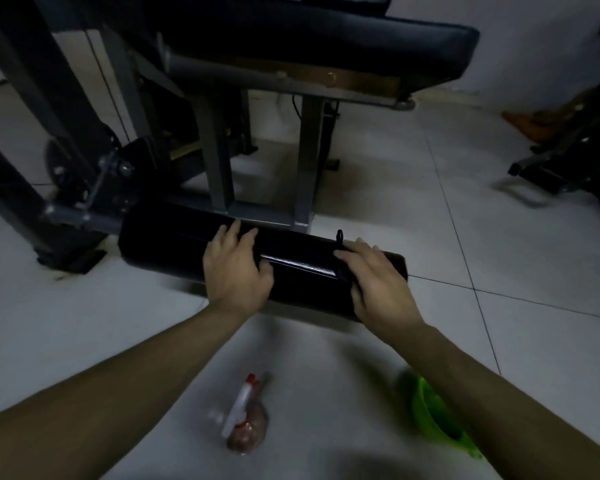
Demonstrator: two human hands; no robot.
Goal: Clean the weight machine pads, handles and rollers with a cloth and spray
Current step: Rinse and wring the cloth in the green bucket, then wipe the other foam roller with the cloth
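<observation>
Both bare hands rest on the black padded roller (pixel 264 261) low at the front of the weight machine, while the spray bottle (pixel 245 415) lies on its side on the tiled floor (pixel 499 237) and the green cloth (pixel 433 410) sits beside it, partly under the right forearm (neither is in hand, so wiping here is judged paused or not yet begun). The seat pad (pixel 361 39) above shows no sign either way. The left hand (pixel 236 268) lies palm-down with fingers spread over the roller's top; the right hand (pixel 378 282) curls loosely around its end, near a small black pin (pixel 339 235).
</observation>
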